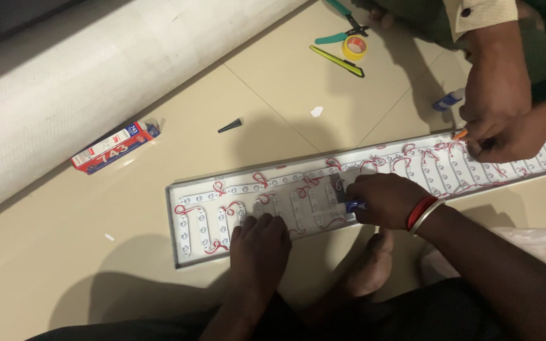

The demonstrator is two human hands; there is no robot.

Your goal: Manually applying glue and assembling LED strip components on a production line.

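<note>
A long, shallow white rectangular tray [178,221] lies on the beige tiled floor [235,101], running from lower left toward the upper right, where its far end is cut off by the frame edge. Rows of small white LED modules [200,227] linked by looping red wires [188,208] fill it; the modules under both of the person's hands are hidden, and how each is fixed down is too small to make out.

The left hand [260,243] lies palm down on the modules near the tray's near rim, fingers spread flat and pressing, gripping nothing. The right hand [383,199], with a red and a silver bangle [421,213] at the wrist, is curled around a small blue-capped tube [353,205], its tip pointing left at the modules; most of the tube is hidden in the fist. A bare foot [374,268] rests just below the tray between the two arms.

At the tray's right part another person's two hands [500,120] work close together over the modules, pinching something orange [461,134] that is mostly covered. Beside them on the floor lies a small blue and white bottle [448,100], half hidden by that arm.

Farther off: a red, white and blue carton [115,146] to the left, a small black cone-shaped nozzle [230,125], a yellow tape roll [354,47] with teal-handled pliers [339,31] and a yellow-green and black utility knife [336,60], a large white roll [96,69] along the upper left, and a white plastic bag [538,243] at the right.
</note>
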